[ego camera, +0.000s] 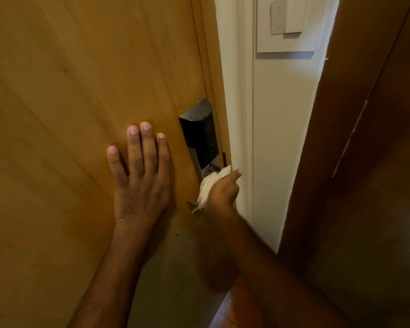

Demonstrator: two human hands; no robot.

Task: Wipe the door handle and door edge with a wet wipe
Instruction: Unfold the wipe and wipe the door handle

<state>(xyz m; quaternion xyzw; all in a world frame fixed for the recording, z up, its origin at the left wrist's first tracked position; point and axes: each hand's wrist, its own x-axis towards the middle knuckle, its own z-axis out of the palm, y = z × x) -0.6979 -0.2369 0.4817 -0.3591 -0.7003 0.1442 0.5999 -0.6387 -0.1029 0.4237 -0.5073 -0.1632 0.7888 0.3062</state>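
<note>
Two bare hands visible in head view. Left hand (141, 176) flat on wooden door (69, 102), fingers spread, grasping nothing. Right hand (223, 192) closed around white wet wipe (207, 185), pressing it on metal door handle (193, 204) below black lock box (199, 133), close to door edge (214, 67). Light switch (285, 15) on white wall at upper right.

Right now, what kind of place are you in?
Probably a doorway inside a home or hotel room: a wooden door with an electronic lock, and a wall switch beside it.
</note>
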